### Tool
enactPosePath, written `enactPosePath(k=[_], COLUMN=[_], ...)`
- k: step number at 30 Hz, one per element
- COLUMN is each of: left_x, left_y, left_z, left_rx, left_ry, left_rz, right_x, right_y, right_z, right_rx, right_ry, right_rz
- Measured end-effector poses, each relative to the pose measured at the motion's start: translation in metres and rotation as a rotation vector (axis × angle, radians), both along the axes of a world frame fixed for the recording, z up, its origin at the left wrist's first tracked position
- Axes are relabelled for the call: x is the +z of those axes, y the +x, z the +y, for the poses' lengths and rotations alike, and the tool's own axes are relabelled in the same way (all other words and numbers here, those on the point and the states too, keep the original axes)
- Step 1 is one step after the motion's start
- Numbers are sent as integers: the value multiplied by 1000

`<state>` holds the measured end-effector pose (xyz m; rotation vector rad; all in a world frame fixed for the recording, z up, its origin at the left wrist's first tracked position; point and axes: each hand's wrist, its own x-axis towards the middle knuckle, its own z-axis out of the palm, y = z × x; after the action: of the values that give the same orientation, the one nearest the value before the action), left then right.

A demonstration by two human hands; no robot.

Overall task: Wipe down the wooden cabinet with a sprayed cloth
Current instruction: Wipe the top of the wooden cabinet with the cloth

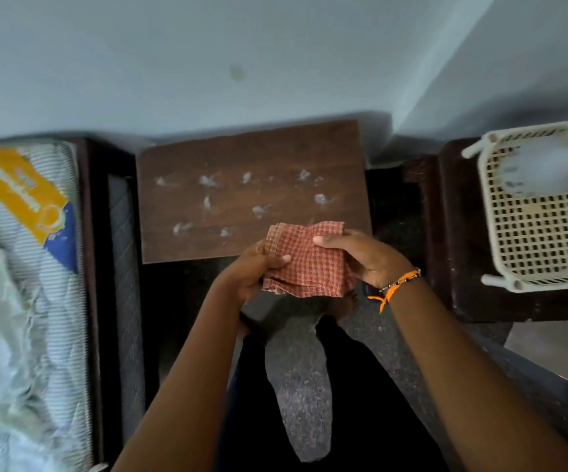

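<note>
Our left hand (255, 272) and right hand (361, 253) pinch the folded checked cloth (306, 260) — light, limp, best held bunched flat — just before the spotted wooden cabinet (252, 185).

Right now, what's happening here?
A person holds a folded red checked cloth in both hands, left hand and right hand, just over the near edge of the wooden cabinet. Its top carries whitish blotches, unwiped. A white basket sits to the right.
</note>
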<state>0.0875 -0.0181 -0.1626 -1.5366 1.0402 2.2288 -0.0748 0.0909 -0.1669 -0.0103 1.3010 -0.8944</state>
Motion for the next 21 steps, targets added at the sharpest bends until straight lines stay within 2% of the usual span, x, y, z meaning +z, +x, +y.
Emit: enactPosePath(k=[3, 6, 9, 12, 16, 17, 20, 21], left_x=[-14, -48, -76, -101, -142, -153, -168, -171], left_y=[26, 88, 136, 177, 224, 233, 248, 252], left_z=[-9, -44, -70, -95, -122, -128, -138, -139], left_rx=[21, -40, -75, -135, -176, -169, -87, -52], left_ry=[-56, -291, -372, -423, -571, -619, -652, -657], left_rz=[-83, -225, -293, -311, -390, -417, -487, -492], right_x=[-4, -17, -47, -81, -128, -146, -203, -217], right_y=[27, 87, 131, 159, 203, 216, 252, 258], right_z=[-20, -70, -119, -165, -193, -193, -186, -182], right_rx=[-8, 131, 336, 309, 346, 459, 1019, 1138], right_ry=[-13, -73, -140, -272, -416, -424, -326, -326], right_rz=[16, 151, 551, 845, 1366, 1415, 1360, 1371])
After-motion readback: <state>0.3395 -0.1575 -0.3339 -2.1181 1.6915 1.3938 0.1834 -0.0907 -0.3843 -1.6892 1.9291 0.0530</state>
